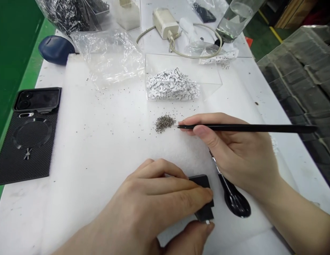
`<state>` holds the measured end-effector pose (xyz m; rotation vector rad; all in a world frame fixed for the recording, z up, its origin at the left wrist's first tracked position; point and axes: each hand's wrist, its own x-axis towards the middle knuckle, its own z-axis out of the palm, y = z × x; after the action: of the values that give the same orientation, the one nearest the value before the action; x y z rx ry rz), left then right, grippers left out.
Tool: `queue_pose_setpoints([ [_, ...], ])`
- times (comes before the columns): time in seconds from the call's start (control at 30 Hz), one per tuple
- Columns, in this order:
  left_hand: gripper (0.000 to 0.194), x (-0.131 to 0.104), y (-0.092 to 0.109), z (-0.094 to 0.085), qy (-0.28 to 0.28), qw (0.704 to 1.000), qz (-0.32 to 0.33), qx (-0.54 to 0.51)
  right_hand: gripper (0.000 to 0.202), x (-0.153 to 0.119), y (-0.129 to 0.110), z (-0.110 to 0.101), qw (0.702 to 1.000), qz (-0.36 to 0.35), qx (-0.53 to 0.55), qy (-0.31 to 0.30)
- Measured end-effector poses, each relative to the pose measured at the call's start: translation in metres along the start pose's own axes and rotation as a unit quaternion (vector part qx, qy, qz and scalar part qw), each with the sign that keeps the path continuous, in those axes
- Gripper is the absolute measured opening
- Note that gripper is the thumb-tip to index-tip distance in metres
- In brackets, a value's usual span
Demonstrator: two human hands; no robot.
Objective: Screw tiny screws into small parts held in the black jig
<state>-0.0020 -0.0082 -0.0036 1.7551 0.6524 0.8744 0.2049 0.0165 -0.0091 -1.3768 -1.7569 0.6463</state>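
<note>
My right hand [231,148] is closed around black tweezers [247,128]. Their fine tips touch or nearly touch the right edge of a small heap of tiny metallic pieces [165,123] on the white foam sheet [122,141]. In the foreground my left hand [165,198] grips a small black block [203,181], fingers over its top and thumb below. A tiny white piece [207,222] shows at the block's lower edge, by the thumb. A glossy black spoon [235,198] lies beneath my right wrist, its handle partly hidden.
Behind the heap stands a clear tray [210,83] of small white pieces [172,85]. A phone in a black case [32,134] lies at left. Plastic bags [111,56], a blue object [56,49], a charger with cable [165,23] and a clear container [238,19] sit farther back.
</note>
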Motion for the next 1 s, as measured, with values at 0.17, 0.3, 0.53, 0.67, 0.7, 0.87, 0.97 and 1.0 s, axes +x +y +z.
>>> queue_pose_setpoints([
  [0.17,0.043,0.003,0.002,0.001,0.006,1.000,0.003,-0.003,0.019,-0.002,0.000,0.001,1.000,0.005,0.013,-0.005],
  [0.3,0.026,0.006,0.000,0.000,-0.034,0.998,-0.039,0.025,0.019,-0.002,-0.001,0.003,1.000,0.004,0.004,-0.007],
  [0.53,0.023,-0.001,-0.002,-0.002,-0.034,0.999,-0.028,0.014,0.019,-0.002,0.001,0.002,1.000,-0.011,-0.021,-0.019],
  [0.67,0.027,0.003,0.004,0.000,-0.025,0.999,-0.039,0.013,0.019,-0.003,0.003,0.002,0.999,-0.011,-0.029,-0.014],
  [0.7,0.029,0.004,0.005,0.000,-0.020,0.999,-0.036,0.012,0.019,-0.004,0.003,0.002,0.999,-0.012,-0.031,-0.015],
  [0.87,0.026,0.005,0.002,-0.002,-0.002,1.000,0.007,-0.004,0.019,-0.005,0.003,0.000,1.000,-0.016,-0.016,-0.017],
  [0.97,0.025,0.005,0.001,-0.004,-0.023,1.000,0.014,0.013,0.019,-0.004,0.005,0.000,1.000,-0.013,-0.009,-0.014],
  [1.0,0.023,0.005,0.001,-0.005,-0.034,0.999,0.009,0.015,0.018,-0.004,0.005,-0.001,1.000,-0.012,-0.007,-0.014],
])
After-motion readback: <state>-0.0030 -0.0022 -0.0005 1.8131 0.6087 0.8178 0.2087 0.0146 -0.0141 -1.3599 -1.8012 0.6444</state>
